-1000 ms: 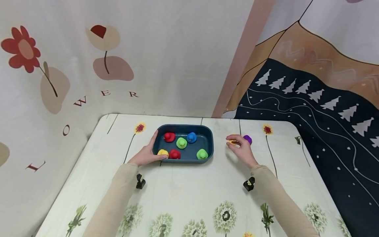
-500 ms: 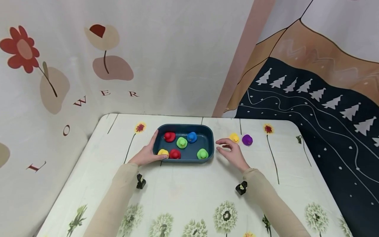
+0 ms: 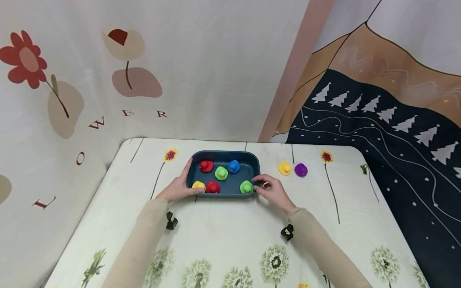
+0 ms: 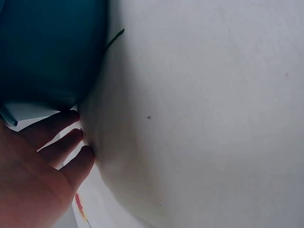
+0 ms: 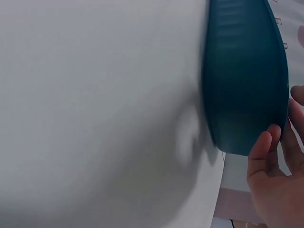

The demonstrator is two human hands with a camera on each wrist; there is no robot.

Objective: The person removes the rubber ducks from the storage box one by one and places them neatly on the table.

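Note:
A dark blue rectangular tray (image 3: 255, 170) lies on the table with several toy ducks in it. My left hand (image 3: 178, 188) grips its left end, thumb over the front rim beside a yellow duck (image 3: 198, 185). At the right end, my right hand (image 3: 275, 194) has thumb and forefinger over the rim, close beside a green duck (image 3: 246, 187); contact with it is unclear. Also in the tray are two red ducks (image 3: 206, 166), another green duck (image 3: 221, 173) and a blue duck (image 3: 233, 167). The right wrist view shows curved fingers (image 5: 261, 149) against the tray's outer wall.
Right of the tray, a yellow duck (image 3: 285, 168) and a purple duck (image 3: 301, 170) stand side by side on the flower-printed tablecloth (image 3: 230, 224). Printed curtains (image 3: 216, 80) rise behind the table's back edge.
My right hand has left the yellow duck, which now stands beside the purple one, and has moved left to the tray's right end. My left hand stays on the tray.

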